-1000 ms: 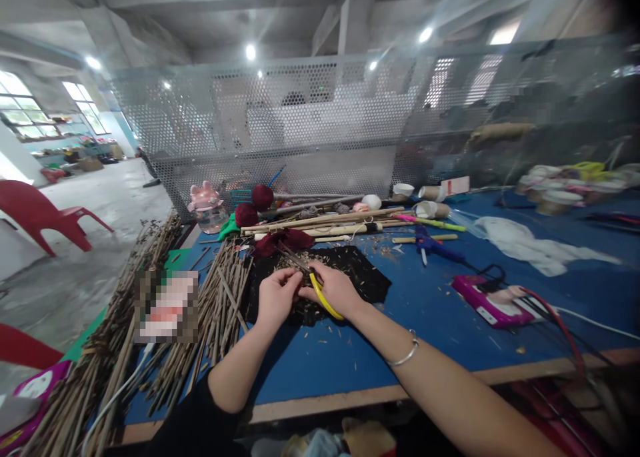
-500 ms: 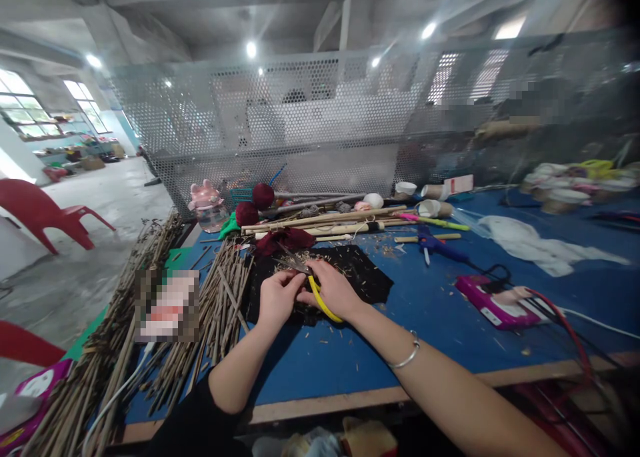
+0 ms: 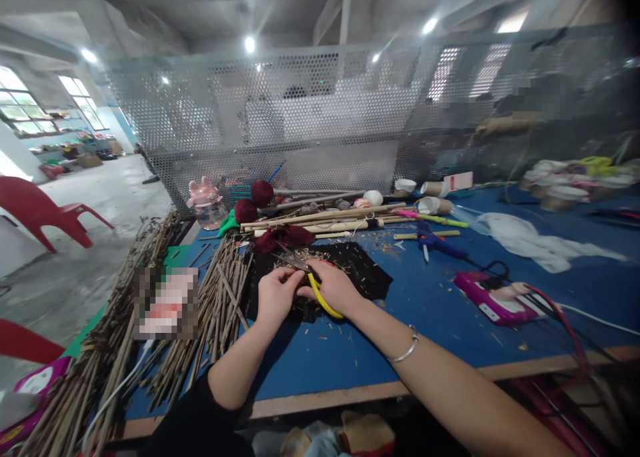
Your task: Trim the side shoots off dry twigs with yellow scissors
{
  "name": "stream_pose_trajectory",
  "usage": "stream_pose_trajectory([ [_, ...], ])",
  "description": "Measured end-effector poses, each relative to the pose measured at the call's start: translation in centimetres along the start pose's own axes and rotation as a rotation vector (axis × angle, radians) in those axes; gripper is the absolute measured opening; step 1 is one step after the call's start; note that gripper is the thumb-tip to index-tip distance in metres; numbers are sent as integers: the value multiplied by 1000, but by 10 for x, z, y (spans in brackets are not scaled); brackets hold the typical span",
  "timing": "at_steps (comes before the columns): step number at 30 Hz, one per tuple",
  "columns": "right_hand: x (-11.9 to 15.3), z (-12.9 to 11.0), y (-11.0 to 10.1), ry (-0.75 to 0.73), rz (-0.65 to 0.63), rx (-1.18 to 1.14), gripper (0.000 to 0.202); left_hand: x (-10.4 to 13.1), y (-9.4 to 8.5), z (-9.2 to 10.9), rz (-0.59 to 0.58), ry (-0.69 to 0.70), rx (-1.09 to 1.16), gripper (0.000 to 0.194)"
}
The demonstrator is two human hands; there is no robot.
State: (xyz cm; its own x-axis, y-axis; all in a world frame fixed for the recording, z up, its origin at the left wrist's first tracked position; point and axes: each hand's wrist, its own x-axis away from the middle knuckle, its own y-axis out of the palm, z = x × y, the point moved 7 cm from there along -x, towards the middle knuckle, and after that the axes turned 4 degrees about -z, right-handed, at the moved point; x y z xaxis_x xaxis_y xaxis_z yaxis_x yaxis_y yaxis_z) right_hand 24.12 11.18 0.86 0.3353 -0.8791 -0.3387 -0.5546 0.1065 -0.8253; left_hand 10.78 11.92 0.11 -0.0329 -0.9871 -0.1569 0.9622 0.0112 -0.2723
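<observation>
My right hand (image 3: 333, 287) is closed round the yellow-handled scissors (image 3: 320, 295), whose metal blades point up and left. Close beside it, my left hand (image 3: 277, 295) is pinched, its fingertips near the scissors; whatever lies between them is too small to make out. Both hands are over a black cloth (image 3: 373, 275) strewn with short cut pieces of stalk. A dark red cloth (image 3: 280, 238) lies just beyond the blades. Left of my left hand, many thin brown sticks (image 3: 220, 303) lie in a loose pile.
A bundle of twigs (image 3: 107, 330) fills the left edge. Behind the cloth are long sticks (image 3: 335, 227) and red yarn balls (image 3: 245, 211). On the right lie a blue glue gun (image 3: 440, 245), a purple power strip (image 3: 493, 300) and white plastic (image 3: 530, 240). A perforated screen (image 3: 310, 123) stands behind.
The view has shifted slightly. Both hands stay nearly in place, and the scissor blades look a little more parted.
</observation>
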Motion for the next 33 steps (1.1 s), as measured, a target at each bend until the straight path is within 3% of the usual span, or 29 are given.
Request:
stream_pose_trajectory([
  [6,1,0,0,25,-45,-44,44,-1,5,-9,-28,-104,149,30],
  [11,2,7,-6,66,-20,-19,51,-1,9,-12,-36,-142,263,30],
  [17,1,3,-2,-32,-56,-63,60,-2,11,-9,-52,-139,356,27],
  [23,0,0,-2,-27,-38,-123,51,-1,9,-4,-49,-118,353,24],
  [27,-1,0,-6,-24,-10,-153,44,1,15,-4,-110,-135,453,29],
  [33,-1,1,-5,-13,10,-132,52,1,14,-5,-117,-109,416,28],
])
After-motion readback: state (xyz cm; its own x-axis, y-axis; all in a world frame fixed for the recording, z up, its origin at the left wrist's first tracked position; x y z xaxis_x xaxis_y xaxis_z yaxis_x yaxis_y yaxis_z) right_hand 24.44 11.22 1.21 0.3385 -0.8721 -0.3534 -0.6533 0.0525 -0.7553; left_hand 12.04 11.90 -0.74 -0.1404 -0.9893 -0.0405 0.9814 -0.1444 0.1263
